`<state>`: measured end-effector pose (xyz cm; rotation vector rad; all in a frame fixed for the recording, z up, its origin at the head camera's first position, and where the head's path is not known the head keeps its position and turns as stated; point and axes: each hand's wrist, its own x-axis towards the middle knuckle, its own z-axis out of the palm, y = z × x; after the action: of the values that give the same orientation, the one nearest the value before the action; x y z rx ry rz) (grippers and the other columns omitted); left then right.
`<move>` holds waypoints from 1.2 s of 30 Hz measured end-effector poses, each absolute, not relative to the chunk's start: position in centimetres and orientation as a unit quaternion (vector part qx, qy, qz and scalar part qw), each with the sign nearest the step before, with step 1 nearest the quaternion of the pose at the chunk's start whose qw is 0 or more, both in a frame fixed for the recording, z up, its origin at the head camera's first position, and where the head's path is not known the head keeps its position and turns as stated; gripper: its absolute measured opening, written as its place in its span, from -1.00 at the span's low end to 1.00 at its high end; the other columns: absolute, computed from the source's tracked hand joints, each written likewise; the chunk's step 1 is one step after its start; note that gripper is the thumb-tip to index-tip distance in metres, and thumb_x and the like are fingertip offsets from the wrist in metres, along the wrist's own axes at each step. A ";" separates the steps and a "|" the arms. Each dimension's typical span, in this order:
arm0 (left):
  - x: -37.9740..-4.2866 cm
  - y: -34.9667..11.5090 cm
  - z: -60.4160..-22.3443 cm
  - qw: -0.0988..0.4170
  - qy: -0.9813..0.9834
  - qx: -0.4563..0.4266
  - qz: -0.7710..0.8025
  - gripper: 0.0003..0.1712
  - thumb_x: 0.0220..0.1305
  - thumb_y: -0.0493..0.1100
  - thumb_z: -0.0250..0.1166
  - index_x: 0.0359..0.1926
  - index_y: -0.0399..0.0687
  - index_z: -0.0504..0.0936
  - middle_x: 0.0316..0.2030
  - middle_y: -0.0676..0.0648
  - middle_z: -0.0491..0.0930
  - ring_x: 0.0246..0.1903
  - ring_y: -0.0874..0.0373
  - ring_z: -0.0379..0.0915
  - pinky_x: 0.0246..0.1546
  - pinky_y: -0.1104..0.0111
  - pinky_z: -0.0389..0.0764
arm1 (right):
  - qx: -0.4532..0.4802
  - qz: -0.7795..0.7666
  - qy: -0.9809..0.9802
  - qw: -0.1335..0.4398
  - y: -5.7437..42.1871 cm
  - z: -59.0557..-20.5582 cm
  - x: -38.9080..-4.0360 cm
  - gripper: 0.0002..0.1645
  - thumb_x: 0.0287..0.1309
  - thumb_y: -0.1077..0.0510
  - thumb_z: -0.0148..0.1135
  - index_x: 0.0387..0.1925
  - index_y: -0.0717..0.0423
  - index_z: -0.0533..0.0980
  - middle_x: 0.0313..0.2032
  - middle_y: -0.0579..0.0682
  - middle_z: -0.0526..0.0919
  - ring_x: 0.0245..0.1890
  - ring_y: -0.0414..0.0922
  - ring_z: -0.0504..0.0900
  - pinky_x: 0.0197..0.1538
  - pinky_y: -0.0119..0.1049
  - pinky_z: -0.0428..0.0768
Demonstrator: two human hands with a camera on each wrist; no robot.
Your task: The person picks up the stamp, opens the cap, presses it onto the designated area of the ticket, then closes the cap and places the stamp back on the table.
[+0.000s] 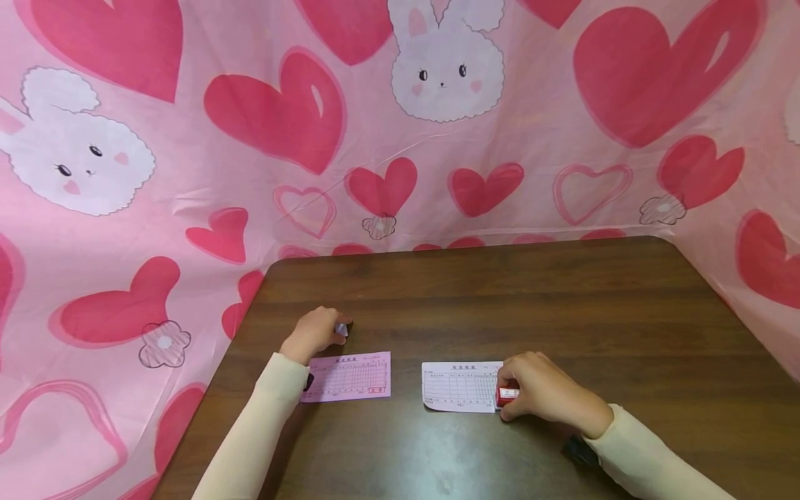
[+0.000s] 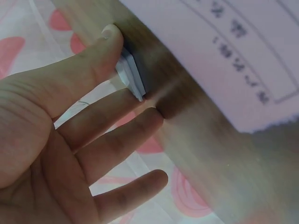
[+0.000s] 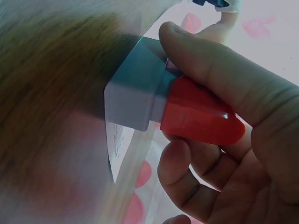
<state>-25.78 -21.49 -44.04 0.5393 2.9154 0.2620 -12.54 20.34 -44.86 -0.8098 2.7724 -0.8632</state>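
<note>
My right hand (image 1: 546, 392) grips a red-handled stamp (image 3: 201, 114) between thumb and fingers. Its pale, boxy base (image 3: 131, 86) is at the right end of a white printed slip (image 1: 459, 385); the contact underneath is hidden. My left hand (image 1: 314, 332) pinches a small whitish plastic piece (image 2: 133, 74) with a dark side, just beyond a pink printed slip (image 1: 350, 378). In the left wrist view, the other fingers (image 2: 126, 144) are spread. Near its lower right corner the pink slip bears a red boxed mark (image 1: 377, 390).
Both slips lie on a dark brown wooden table (image 1: 475, 298), a gap of bare wood between them. Behind and beside it hangs a pink cloth (image 1: 531, 139) with hearts and rabbits. The white slip's lower left corner curls slightly.
</note>
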 end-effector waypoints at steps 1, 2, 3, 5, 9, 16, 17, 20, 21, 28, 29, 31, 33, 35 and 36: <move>-25.8 -21.5 -44.1 0.082 0.976 0.180 0.089 -0.53 0.13 -0.26 0.62 0.10 -0.11 0.81 -0.13 -0.13 0.79 -0.21 -0.01 0.65 -0.03 0.00 0.67 | -0.268 -0.285 0.918 0.063 20.3 -44.9 -12.5 -0.61 -0.27 -0.02 0.78 -0.63 -0.27 0.59 -0.59 -0.39 0.44 -0.55 -0.37 0.33 -0.42 -0.37 0.29; -25.8 -21.6 -44.1 0.082 0.976 0.178 0.091 -0.54 0.13 -0.26 0.62 0.09 -0.10 0.81 -0.14 -0.13 0.79 -0.22 0.00 0.65 -0.05 0.00 0.67 | -0.268 -0.283 0.919 0.063 20.4 -44.9 -12.5 -0.61 -0.27 -0.02 0.78 -0.63 -0.27 0.59 -0.59 -0.39 0.44 -0.55 -0.37 0.32 -0.42 -0.37 0.29; -25.8 -21.6 -44.1 0.083 0.976 0.176 0.093 -0.56 0.14 -0.26 0.61 0.09 -0.10 0.81 -0.14 -0.12 0.78 -0.22 0.00 0.65 -0.05 0.00 0.67 | -0.268 -0.282 0.919 0.063 20.4 -44.9 -12.5 -0.61 -0.27 -0.02 0.78 -0.63 -0.27 0.59 -0.59 -0.40 0.44 -0.55 -0.37 0.32 -0.41 -0.37 0.28; -25.7 -21.6 -44.1 0.084 0.976 0.175 0.096 -0.58 0.15 -0.26 0.60 0.08 -0.10 0.82 -0.14 -0.13 0.78 -0.21 0.00 0.65 -0.05 0.00 0.68 | -0.268 -0.278 0.920 0.061 20.3 -44.9 -12.5 -0.60 -0.27 -0.02 0.78 -0.63 -0.27 0.58 -0.59 -0.40 0.43 -0.55 -0.37 0.32 -0.40 -0.36 0.28; -25.7 -21.7 -44.1 0.077 0.975 0.184 0.099 -0.59 0.16 -0.27 0.60 0.06 -0.12 0.81 -0.11 -0.14 0.78 -0.20 -0.02 0.65 -0.04 -0.01 0.68 | -0.267 -0.271 0.923 0.059 20.3 -44.8 -12.5 -0.59 -0.27 -0.02 0.78 -0.62 -0.27 0.58 -0.59 -0.41 0.43 -0.54 -0.37 0.33 -0.37 -0.33 0.28; -25.4 -21.8 -44.2 0.059 0.973 0.196 0.106 -0.58 0.15 -0.28 0.60 0.06 -0.14 0.79 -0.09 -0.16 0.77 -0.16 -0.06 0.66 -0.02 -0.03 0.68 | -0.263 -0.266 0.926 0.058 20.1 -44.7 -12.3 -0.61 -0.26 -0.04 0.78 -0.58 -0.28 0.59 -0.57 -0.41 0.45 -0.52 -0.36 0.34 -0.33 -0.28 0.28; -25.3 -21.8 -44.2 0.057 0.973 0.197 0.109 -0.58 0.15 -0.29 0.60 0.06 -0.14 0.79 -0.09 -0.16 0.77 -0.15 -0.07 0.67 -0.02 -0.03 0.68 | -0.265 -0.266 0.925 0.056 20.1 -44.7 -12.3 -0.61 -0.25 -0.03 0.77 -0.58 -0.28 0.59 -0.57 -0.41 0.45 -0.52 -0.37 0.34 -0.34 -0.29 0.29; -25.2 -21.8 -44.2 0.051 0.971 0.202 0.115 -0.59 0.14 -0.30 0.60 0.05 -0.15 0.78 -0.10 -0.17 0.77 -0.17 -0.07 0.67 -0.04 -0.02 0.68 | -0.270 -0.265 0.924 0.050 20.1 -44.9 -12.3 -0.61 -0.25 -0.02 0.77 -0.57 -0.28 0.59 -0.57 -0.42 0.45 -0.52 -0.38 0.34 -0.35 -0.30 0.29; -25.1 -21.9 -44.2 0.050 0.971 0.202 0.117 -0.58 0.14 -0.31 0.60 0.05 -0.15 0.78 -0.10 -0.17 0.77 -0.17 -0.07 0.66 -0.05 -0.01 0.69 | -0.273 -0.265 0.924 0.047 20.1 -44.9 -12.3 -0.62 -0.24 -0.02 0.77 -0.56 -0.28 0.60 -0.56 -0.43 0.45 -0.52 -0.38 0.35 -0.35 -0.31 0.29; -25.2 -22.1 -44.3 0.040 0.968 0.213 0.125 -0.56 0.14 -0.32 0.61 0.06 -0.14 0.76 -0.13 -0.15 0.76 -0.20 -0.06 0.65 -0.07 0.00 0.69 | -0.277 -0.264 0.923 0.044 20.1 -44.9 -12.3 -0.63 -0.23 -0.02 0.77 -0.54 -0.28 0.60 -0.54 -0.44 0.48 -0.51 -0.39 0.36 -0.37 -0.36 0.32; -25.2 -22.1 -44.4 0.038 0.967 0.217 0.124 -0.56 0.13 -0.32 0.61 0.06 -0.14 0.75 -0.14 -0.15 0.76 -0.21 -0.06 0.65 -0.08 0.00 0.69 | -0.280 -0.263 0.922 0.043 20.1 -44.8 -12.3 -0.63 -0.22 -0.02 0.77 -0.54 -0.27 0.60 -0.54 -0.44 0.47 -0.51 -0.39 0.36 -0.37 -0.35 0.31; -25.3 -22.2 -44.4 0.036 0.966 0.221 0.126 -0.55 0.13 -0.31 0.62 0.06 -0.12 0.75 -0.16 -0.13 0.75 -0.22 -0.04 0.64 -0.09 0.00 0.69 | -0.284 -0.262 0.921 0.039 20.1 -44.6 -12.2 -0.62 -0.22 -0.02 0.76 -0.54 -0.28 0.60 -0.54 -0.44 0.47 -0.50 -0.40 0.35 -0.36 -0.33 0.31; -25.3 -22.3 -44.4 0.036 0.966 0.223 0.128 -0.55 0.12 -0.31 0.62 0.06 -0.11 0.75 -0.17 -0.12 0.75 -0.23 -0.03 0.63 -0.11 0.00 0.68 | -0.282 -0.255 0.924 0.037 20.1 -44.4 -12.1 -0.62 -0.21 -0.03 0.76 -0.54 -0.29 0.59 -0.53 -0.45 0.47 -0.49 -0.40 0.36 -0.29 -0.28 0.33; -25.4 -22.4 -44.5 0.033 0.965 0.225 0.130 -0.55 0.12 -0.31 0.62 0.05 -0.10 0.75 -0.19 -0.11 0.75 -0.25 -0.02 0.62 -0.12 0.01 0.68 | -0.278 -0.249 0.927 0.032 20.2 -44.0 -12.0 -0.62 -0.20 -0.03 0.76 -0.53 -0.31 0.59 -0.52 -0.47 0.48 -0.47 -0.41 0.38 -0.23 -0.21 0.36; -25.4 -22.4 -44.5 0.033 0.965 0.225 0.132 -0.55 0.12 -0.31 0.62 0.05 -0.10 0.75 -0.19 -0.10 0.75 -0.25 -0.02 0.62 -0.11 0.01 0.68 | -0.275 -0.246 0.929 0.031 20.3 -43.9 -12.0 -0.62 -0.19 -0.04 0.76 -0.52 -0.31 0.59 -0.51 -0.47 0.49 -0.46 -0.41 0.39 -0.20 -0.18 0.37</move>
<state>-25.41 -22.44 -44.52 0.6916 2.9685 0.4071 -11.97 20.27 -43.88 -0.8476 2.8620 -0.7588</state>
